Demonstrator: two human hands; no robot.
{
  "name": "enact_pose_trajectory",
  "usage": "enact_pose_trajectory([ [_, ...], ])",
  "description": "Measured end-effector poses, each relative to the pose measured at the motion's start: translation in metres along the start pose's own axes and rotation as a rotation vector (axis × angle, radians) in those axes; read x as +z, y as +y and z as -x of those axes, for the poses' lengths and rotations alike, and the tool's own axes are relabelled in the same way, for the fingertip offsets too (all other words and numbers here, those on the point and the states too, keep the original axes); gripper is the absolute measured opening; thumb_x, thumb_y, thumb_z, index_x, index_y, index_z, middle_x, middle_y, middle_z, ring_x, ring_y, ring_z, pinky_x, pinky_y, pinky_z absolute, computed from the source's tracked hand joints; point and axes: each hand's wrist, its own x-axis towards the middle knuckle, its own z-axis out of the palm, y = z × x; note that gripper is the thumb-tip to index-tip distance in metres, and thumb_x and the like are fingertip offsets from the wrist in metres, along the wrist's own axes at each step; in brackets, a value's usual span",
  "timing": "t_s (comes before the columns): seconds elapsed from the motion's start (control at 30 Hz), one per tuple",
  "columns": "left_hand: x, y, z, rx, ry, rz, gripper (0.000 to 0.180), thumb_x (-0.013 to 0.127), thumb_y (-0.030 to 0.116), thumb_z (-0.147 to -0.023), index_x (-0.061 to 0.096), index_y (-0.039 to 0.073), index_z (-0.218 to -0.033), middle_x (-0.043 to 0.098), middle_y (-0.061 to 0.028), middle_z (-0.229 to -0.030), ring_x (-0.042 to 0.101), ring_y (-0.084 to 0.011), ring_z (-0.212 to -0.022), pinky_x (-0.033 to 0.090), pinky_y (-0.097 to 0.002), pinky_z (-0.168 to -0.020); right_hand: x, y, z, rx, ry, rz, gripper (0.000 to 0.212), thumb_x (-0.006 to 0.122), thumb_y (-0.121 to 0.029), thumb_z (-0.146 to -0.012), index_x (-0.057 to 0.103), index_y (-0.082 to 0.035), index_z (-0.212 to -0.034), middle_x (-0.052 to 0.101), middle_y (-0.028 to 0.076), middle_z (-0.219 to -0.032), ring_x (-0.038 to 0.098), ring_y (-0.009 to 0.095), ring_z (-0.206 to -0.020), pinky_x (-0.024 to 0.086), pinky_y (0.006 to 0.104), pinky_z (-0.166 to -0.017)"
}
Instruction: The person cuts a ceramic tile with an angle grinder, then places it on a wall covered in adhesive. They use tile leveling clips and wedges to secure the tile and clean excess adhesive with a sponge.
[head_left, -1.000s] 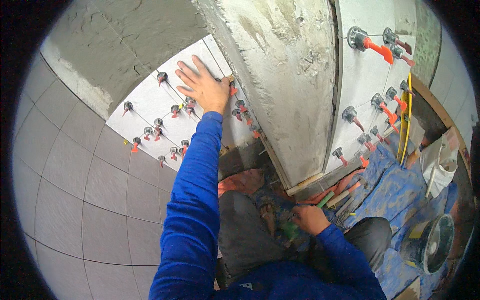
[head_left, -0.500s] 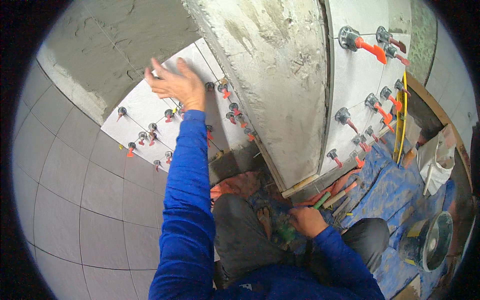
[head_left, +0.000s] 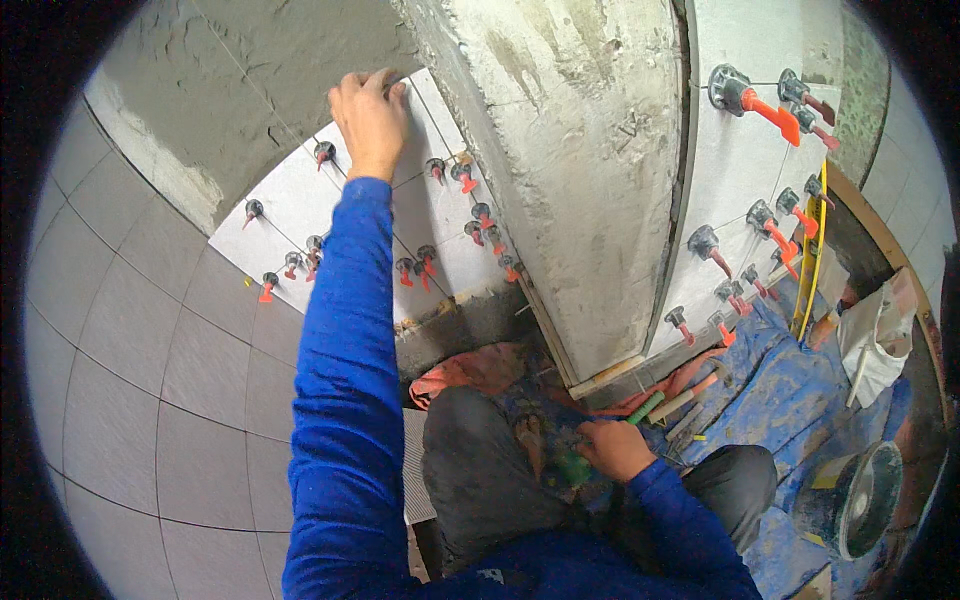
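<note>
My left hand [head_left: 370, 118] is up at the top edge of the white wall tiles [head_left: 425, 215]. Its fingers are bent and drawn together at that edge; whatever they grip is hidden. Above it spreads grey mortar [head_left: 270, 60] with a taut line across it. Tile levelling clips with red and dark knobs, such as the levelling clip [head_left: 325, 153], stud the tile joints around my arm. My right hand [head_left: 614, 449] is closed like a fist by my right knee; I cannot make out what is in it. Just beyond lies a green handle [head_left: 648, 407].
A bare concrete column [head_left: 570, 180] stands between two tiled faces. More levelling clips [head_left: 745, 95] jut out on the right. On the blue sheet [head_left: 745, 390] stands a dark bucket [head_left: 850, 498], near a white bag [head_left: 876, 325]. Grey tiles [head_left: 130, 400] cover the left side.
My left hand has gone from spread fingers over the tiles to bent fingers at their top edge. The view has shifted slightly. My right hand stays closed by the knee.
</note>
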Motion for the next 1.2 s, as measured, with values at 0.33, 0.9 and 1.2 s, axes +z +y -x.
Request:
enact_pose_trajectory([
  [0.33, 0.021, -0.010, -0.035, -0.106, -0.284, -0.001, 0.026, 0.073, 0.038, -0.090, 0.083, 0.018, -0.103, 0.070, -0.0177, -0.110, 0.062, -0.0404, -0.111, 0.049, -0.0494, -0.098, 0.003, 0.002, 0.001, -0.056, 0.059, 0.068, 0.030, 0.066, -0.033, -0.093, 0.070, -0.012, -0.114, 0.073, 0.017, -0.091, 0.072, 0.038, -0.084, 0.058, 0.0522, -0.072],
  [0.9, 0.021, -0.005, -0.035, -0.128, -0.254, -0.012, 0.026, 0.075, 0.036, -0.088, 0.083, 0.015, -0.102, 0.072, -0.0188, -0.111, 0.065, -0.0408, -0.109, 0.051, -0.0500, -0.096, 0.000, -0.001, 0.001, -0.069, 0.081, 0.007, 0.029, 0.065, -0.032, -0.094, 0.070, -0.009, -0.111, 0.073, 0.017, -0.094, 0.071, 0.039, -0.087, 0.057, 0.0525, -0.073],
  [1.2, 0.024, -0.014, -0.039, -0.201, -0.278, 0.143, 0.022, 0.073, 0.032, -0.089, 0.083, 0.015, -0.101, 0.073, -0.0188, -0.108, 0.068, -0.0407, -0.105, 0.053, -0.0484, -0.092, 0.002, 0.002, 0.001, -0.069, 0.089, 0.005, 0.026, 0.064, -0.032, -0.094, 0.070, -0.011, -0.110, 0.073, 0.017, -0.091, 0.071, 0.040, -0.084, 0.057, 0.0538, -0.071],
])
